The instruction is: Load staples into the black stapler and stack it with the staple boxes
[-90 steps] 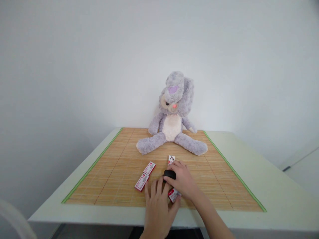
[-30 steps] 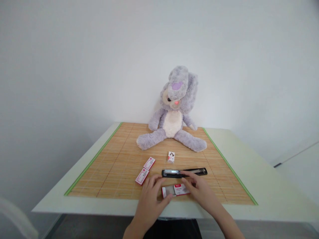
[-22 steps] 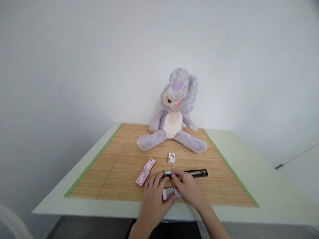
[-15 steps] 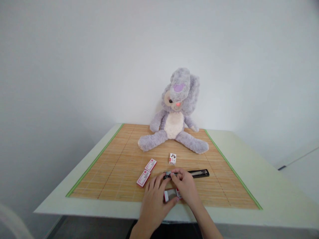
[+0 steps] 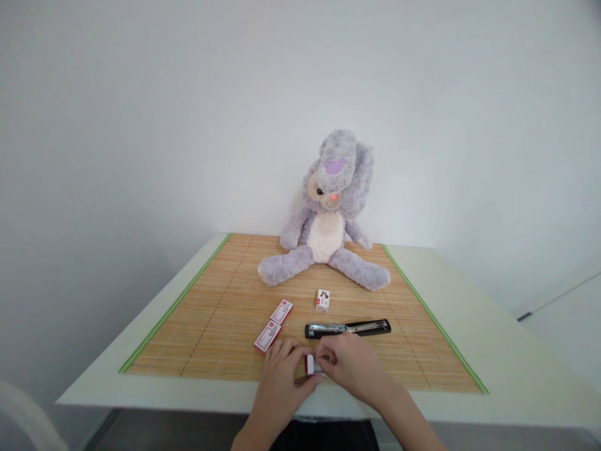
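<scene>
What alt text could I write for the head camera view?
The left hand and right hand meet at a red-edged box on a bamboo mat. Beyond lie an opened black stapler and a white box, before a seated plush rabbit.

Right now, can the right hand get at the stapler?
Likely yes: the stapler lies just beyond the right hand, with nothing seen standing between them. The fingers are at the box, though, so they may have to leave it first.

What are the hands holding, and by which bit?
The left hand holds the open box by its left end, between thumb and fingers. Whether the right hand pinches anything cannot be told.
</scene>
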### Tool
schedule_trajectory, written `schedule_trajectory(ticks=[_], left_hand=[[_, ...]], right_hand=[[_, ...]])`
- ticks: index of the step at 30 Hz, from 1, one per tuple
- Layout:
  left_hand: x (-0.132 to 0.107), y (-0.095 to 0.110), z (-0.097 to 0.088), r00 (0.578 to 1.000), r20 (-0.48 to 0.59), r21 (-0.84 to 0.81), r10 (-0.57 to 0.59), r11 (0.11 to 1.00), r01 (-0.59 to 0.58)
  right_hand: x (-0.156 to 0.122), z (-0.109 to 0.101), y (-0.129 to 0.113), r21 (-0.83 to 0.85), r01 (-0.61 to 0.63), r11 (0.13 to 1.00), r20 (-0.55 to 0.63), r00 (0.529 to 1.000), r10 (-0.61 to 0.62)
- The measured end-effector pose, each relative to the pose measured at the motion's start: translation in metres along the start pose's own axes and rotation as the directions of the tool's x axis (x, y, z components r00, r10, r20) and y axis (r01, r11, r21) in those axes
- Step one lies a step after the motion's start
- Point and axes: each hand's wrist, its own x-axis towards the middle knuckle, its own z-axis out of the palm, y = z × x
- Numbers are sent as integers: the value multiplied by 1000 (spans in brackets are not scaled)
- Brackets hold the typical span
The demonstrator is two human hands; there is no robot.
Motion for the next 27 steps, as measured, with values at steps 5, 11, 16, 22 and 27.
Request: schedule_trajectory(ticks=[5, 11, 16, 22, 27], left_hand=[[2, 1, 0, 1000, 23, -12, -13, 1000, 13], [2, 1, 1, 1000, 12, -5, -24, 1000, 25], [2, -1, 2, 1000, 16, -6, -21, 1000, 21], [3, -2, 3, 999, 25, -9, -47, 999, 47], [4, 2, 1, 998, 41, 5, -46, 999, 45]], right_hand=[[0, 6, -6, -141, -22, 990, 128, 991, 40], [5, 6, -5, -140, -47, 989, 168, 983, 70], [1, 1, -1, -98, -46, 994, 170, 983, 63], [-29, -14, 33, -1, -157, 988, 37, 987, 157], [-48, -15, 63, -13, -212, 977, 51, 976, 212]])
